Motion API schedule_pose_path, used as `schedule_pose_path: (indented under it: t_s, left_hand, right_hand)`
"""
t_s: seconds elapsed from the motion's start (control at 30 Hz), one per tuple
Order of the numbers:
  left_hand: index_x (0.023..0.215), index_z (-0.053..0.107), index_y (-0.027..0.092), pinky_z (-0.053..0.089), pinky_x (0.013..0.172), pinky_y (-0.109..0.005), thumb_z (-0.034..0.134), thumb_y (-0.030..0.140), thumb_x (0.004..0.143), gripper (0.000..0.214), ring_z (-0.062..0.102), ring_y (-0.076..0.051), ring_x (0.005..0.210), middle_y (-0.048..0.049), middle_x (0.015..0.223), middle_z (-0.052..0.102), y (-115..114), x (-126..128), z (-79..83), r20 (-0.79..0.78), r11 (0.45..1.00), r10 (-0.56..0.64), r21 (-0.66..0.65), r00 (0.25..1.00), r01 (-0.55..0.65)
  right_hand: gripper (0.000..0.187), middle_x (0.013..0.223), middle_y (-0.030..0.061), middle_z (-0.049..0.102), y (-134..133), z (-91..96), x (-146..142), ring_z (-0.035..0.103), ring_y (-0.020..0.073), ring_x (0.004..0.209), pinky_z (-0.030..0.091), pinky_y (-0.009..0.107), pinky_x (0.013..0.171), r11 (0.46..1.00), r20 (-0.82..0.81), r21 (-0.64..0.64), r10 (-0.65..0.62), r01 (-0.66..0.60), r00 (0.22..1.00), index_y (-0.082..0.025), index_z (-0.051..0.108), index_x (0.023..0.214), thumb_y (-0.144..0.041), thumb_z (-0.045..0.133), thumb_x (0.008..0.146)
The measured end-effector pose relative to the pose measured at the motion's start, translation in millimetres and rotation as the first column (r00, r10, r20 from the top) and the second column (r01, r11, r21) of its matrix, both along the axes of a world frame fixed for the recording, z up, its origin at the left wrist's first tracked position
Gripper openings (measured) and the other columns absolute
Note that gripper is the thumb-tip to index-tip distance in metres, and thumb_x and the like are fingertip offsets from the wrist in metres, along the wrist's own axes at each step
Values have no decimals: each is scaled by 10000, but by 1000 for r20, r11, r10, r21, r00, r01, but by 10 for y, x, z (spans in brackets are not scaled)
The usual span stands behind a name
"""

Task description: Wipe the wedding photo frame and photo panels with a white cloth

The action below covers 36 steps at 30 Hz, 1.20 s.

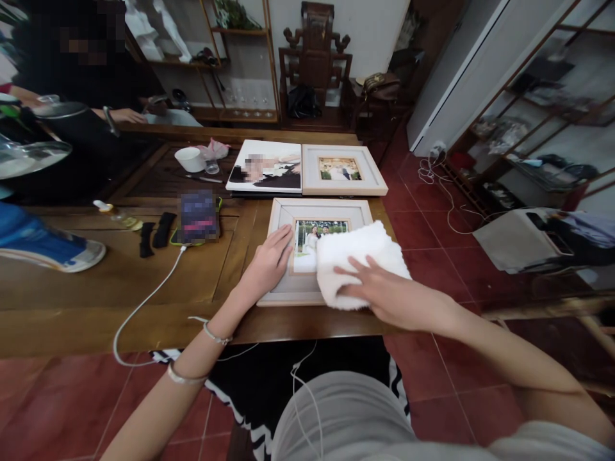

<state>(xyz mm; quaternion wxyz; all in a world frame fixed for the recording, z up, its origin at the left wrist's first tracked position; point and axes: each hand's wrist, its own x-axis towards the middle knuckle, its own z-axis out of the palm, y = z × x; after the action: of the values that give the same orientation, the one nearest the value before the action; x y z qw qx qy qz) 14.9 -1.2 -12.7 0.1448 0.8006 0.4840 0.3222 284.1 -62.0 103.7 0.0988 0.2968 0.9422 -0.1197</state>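
White plush cloth [353, 246] was the thing to watch, folded over and lying across the right part of a pale wooden picture frame [302, 285], just in front of you on the brown wooden table [250, 323]. Your right hand [372, 285] was on top of it, fingers parted over the pile and one digit down at the fold; whether you were pinching the fabric or only pressing on it, I couldn't tell.

And your left hand [273, 259]? Laid flat, fingers extended and close together, gripping nothing, touching the frame's left side beside the printed photo [305, 253]. The cloth covered part of that picture, leaving its left portion in view. Two bangles ringed your left forearm.

Just beyond, a second framed photo [341, 169] lay next to a white photo panel [269, 173], the pair edge to edge. Over to your left, a phone [198, 218] was plugged into a white cable [144, 298], with two black strips [163, 230] beside it and a small bottle [125, 219] past those. Farther back stood a white cup [189, 160] near a pinkish plastic bag [217, 149].

Across the table, a person in black [115, 80] was at the far edge. Behind it all, a carved wooden chair [317, 48] held a black bag [303, 102].
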Motion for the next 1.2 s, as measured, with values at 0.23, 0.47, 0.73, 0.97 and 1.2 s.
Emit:
schedule_pose_path:
  t_s: [0.23,0.47,0.73,0.97,1.2]
  left_hand:
    - [1378,489,113,355,1136,-492,372,299,986,449,398,-267,1378,-159,1458,463,-2,-19,-28,-29,1000,-8,24,1000,9]
    - [1383,481,122,352,1139,-490,365,293,984,449,385,-260,1387,-156,1457,464,11,-40,14,-62,999,-40,6,997,41]
    - [1349,520,114,363,1129,-496,377,288,976,435,413,-263,1370,-168,1429,494,2,-33,30,-25,999,-41,21,999,41]
    - [1372,497,120,357,1130,-505,377,281,978,443,403,-264,1376,-162,1442,481,-1,-18,3,-18,1000,-20,22,1000,21]
    - [1380,486,134,356,1128,-515,371,289,980,444,405,-269,1373,-150,1455,469,-11,-9,5,-25,1000,-4,5,1000,4]
  right_hand:
    - [748,1544,87,348,-249,7,-96,240,333,1439,295,596,1124,997,-84,-78,3,-9,996,-219,548,1314,87,424,643]
    - [704,1553,150,309,618,-477,-163,169,391,1446,197,658,1124,931,-166,275,-201,241,965,-143,500,1361,68,433,692]
    - [688,1564,108,298,1151,-516,-221,86,450,1443,174,764,1060,905,-103,374,-176,202,979,-172,531,1338,81,384,715]
    - [720,1553,98,326,244,-212,-183,180,438,1430,279,710,1058,992,-2,88,-94,94,996,-209,536,1339,83,414,692]
    - [772,1562,6,318,-220,102,-90,222,307,1450,313,556,1137,983,-86,-167,67,-81,994,-271,541,1311,96,392,647]
